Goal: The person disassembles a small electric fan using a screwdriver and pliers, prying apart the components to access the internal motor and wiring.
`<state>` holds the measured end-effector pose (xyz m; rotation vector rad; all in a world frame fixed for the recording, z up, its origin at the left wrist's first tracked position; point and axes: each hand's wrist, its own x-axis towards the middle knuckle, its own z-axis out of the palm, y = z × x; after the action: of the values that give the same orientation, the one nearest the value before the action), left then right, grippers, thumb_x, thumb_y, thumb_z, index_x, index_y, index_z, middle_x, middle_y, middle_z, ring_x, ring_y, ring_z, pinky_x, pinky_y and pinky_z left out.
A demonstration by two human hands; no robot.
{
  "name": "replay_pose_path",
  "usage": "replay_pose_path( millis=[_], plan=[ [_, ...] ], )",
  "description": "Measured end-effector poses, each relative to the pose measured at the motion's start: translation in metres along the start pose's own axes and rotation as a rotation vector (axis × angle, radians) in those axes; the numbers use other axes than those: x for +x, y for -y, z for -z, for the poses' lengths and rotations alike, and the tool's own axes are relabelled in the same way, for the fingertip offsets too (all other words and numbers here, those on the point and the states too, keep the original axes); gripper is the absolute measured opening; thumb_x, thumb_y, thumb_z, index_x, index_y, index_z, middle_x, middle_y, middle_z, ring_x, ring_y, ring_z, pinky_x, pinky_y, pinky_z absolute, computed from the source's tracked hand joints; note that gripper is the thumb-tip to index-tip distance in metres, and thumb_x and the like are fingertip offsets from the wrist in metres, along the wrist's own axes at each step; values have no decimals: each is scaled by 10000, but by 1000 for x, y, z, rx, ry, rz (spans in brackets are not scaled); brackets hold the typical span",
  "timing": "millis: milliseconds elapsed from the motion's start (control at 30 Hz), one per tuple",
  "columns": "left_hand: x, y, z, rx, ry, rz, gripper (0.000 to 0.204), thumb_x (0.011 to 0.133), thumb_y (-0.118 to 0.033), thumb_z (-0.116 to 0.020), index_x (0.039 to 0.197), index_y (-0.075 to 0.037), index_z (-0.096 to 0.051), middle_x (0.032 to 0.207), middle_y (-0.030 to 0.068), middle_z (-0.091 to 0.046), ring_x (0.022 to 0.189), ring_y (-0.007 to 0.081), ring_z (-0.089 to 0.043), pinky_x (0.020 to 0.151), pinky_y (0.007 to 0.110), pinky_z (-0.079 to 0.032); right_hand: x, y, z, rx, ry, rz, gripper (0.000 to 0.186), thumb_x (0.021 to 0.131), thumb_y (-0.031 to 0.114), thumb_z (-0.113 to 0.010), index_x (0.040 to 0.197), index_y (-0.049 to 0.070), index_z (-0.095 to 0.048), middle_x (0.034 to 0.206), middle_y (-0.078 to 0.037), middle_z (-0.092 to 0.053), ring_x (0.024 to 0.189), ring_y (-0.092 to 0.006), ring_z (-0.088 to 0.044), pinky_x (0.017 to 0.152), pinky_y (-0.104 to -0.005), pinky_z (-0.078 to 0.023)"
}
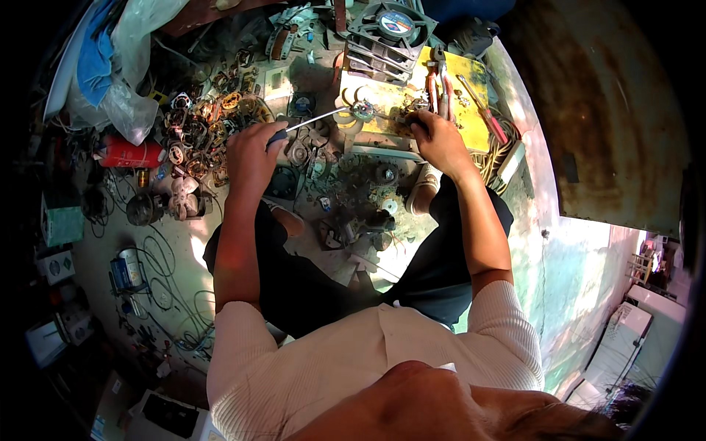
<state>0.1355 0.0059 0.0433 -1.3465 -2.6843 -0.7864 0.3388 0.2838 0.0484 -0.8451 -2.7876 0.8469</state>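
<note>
My left hand [254, 158] is closed around the dark handle of a screwdriver [316, 119]. Its metal shaft points right, and the tip meets a small round part with a green board and windings [362, 111] on a yellow board [397, 140]. Over the right half of that board my right hand [443, 141] is closed, thumb and fingers pinched around something small and dark that I cannot make out. Just beyond it lie pliers with red handles [445, 92]. A red-handled screwdriver [491, 121] rests along the board's right edge.
Black fan frames [382, 48] are stacked at the board's far side. To the left spread a heap of motor windings [213, 132], a red cylinder [131, 152] and plastic bags [140, 59]. Loose motor parts [382, 198] lie between my feet; coiled cable [500, 151] sits right.
</note>
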Motion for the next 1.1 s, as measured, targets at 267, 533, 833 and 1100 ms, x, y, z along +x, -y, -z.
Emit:
replay_pose_path(
  millis=[267,533,833,1100],
  plan=[
    [7,-12,-46,-391,-102,80,262,973,-265,-623,1139,-64,-596,1026,162,-618,908,331,-612,791,429,-483,-4,-4,-5,31,-55,97,276,918,165,-604,1163,66,-684,1071,-224,-683,999,-414,-649,894,-470,-509],
    [37,-41,-74,-594,59,72,252,911,-229,-722,1103,-68,-698,979,100,-627,699,213,-566,666,370,-460,-9,4,-6,98,-86,114,248,887,127,-637,1115,72,-717,1030,-199,-679,964,-402,-655,873,-464,-512],
    [58,-47,-92,-381,87,-105,347,903,-206,-722,1224,-78,-699,1288,123,-608,1149,306,-616,950,389,-495,-8,1,-5,135,-119,107,262,894,126,-634,1134,58,-712,1045,-204,-680,973,-399,-655,882,-458,-511],
    [65,-45,-98,-273,131,-125,363,906,-247,-719,1211,-54,-684,1271,107,-633,1107,319,-631,936,394,-506,-5,-4,-11,145,-120,120,260,899,135,-637,1130,45,-715,1058,-200,-688,984,-393,-659,897,-452,-515]
  ],
)
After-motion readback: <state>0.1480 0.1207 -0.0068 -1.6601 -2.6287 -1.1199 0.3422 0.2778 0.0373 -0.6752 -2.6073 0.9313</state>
